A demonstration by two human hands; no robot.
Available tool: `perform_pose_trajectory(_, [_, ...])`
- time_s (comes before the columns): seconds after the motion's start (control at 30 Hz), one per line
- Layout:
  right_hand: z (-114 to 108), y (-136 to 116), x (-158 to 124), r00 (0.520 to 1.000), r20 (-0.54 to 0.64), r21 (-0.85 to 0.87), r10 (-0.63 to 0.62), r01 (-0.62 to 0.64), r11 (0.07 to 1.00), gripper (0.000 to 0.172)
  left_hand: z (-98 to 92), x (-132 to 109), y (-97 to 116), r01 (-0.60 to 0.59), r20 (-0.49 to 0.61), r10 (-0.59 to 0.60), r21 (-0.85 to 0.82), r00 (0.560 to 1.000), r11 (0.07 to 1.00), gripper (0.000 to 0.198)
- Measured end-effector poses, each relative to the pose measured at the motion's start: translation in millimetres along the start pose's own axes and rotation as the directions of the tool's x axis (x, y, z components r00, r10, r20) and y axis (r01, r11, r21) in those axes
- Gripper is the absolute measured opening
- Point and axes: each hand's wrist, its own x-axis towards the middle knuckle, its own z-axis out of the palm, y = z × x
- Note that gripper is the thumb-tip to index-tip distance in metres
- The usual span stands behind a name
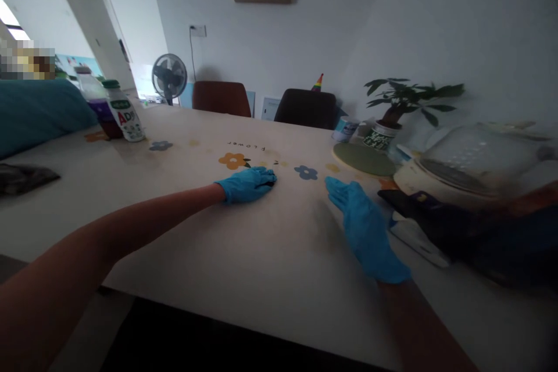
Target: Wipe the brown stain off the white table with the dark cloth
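Note:
My left hand, in a blue glove, lies low on the pale tabletop, fingers stretched out toward the right. A small dark patch shows at its fingertips; whether that is shadow or an object I cannot make out. Just beyond this hand is a printed orange flower. My right hand, also blue-gloved, is held edge-on with straight fingers and nothing visible in it. It casts a shadow on the table to its left. A printed blue flower lies between the two hands.
Right side: a dark bundle, a white appliance with a clear lid, a green round mat, a potted plant and a can. Left side: bottles and a dark cloth. Chairs stand behind.

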Motion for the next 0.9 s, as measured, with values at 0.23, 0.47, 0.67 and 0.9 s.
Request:
perform_pose_trajectory(0.23, [1.1,-0.4,-0.9,0.999,0.034,-0.017,-0.028,0.028,0.999,0.059,7.8,-36.7,6.6,-0.061,0.024,0.062,-0.033,0.998,0.998,0.058])
perform_pose_trajectory(0.47, [3.0,5.9,0.6,0.999,0.019,-0.033,-0.038,0.039,0.999,0.061,2.8,-19.0,3.4,-0.048,0.026,0.048,-0.001,0.999,0.999,0.056])
perform_pose_trajectory(0.67, [-0.4,3.4,-5.9,0.997,0.072,-0.050,-0.027,0.030,0.998,0.061,-4.0,23.0,-13.4,0.079,-0.059,-0.075,0.076,0.995,0.994,0.052])
perform_pose_trajectory(0.9, [5.2,-7.8,-16.7,0.998,0.069,-0.050,0.013,-0.009,0.999,0.064,-20.3,71.5,-57.1,0.259,-0.161,-0.250,0.041,0.955,0.965,0.044])
